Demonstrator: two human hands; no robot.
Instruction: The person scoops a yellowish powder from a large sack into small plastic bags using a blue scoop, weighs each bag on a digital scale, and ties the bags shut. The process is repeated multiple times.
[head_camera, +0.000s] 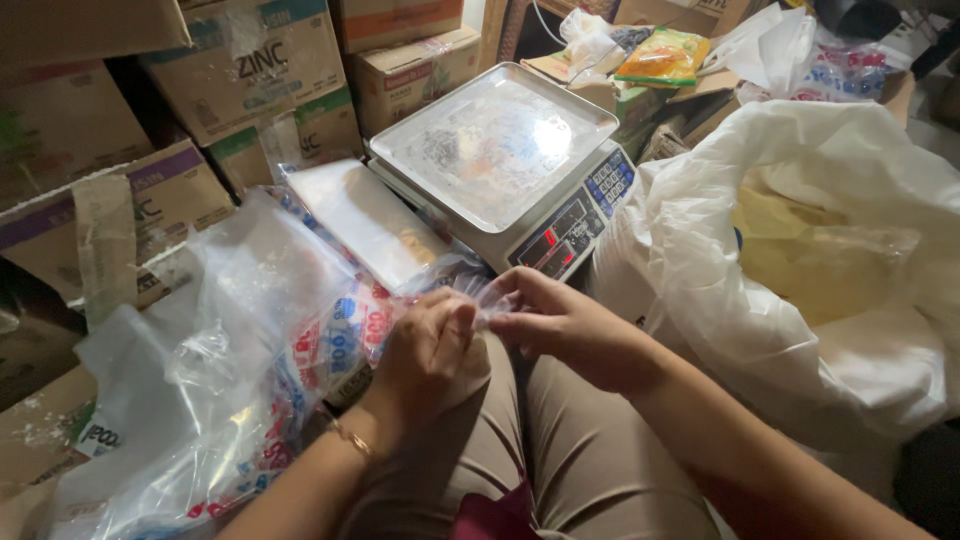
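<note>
And there's the small, thin, clear plastic bag (487, 297), crumpled and glinting, pinched at its mouth between the fingertips of the left hand (425, 355) and the right hand (560, 325), held up over the lap just in front of the scale.

Left of the grey scale (500, 160) with its red digits and blue keys lie my clear bags (250, 380) printed red and blue, right of it a white sack (800, 300) showing yellow, behind it brown boxes (250, 80).
</note>
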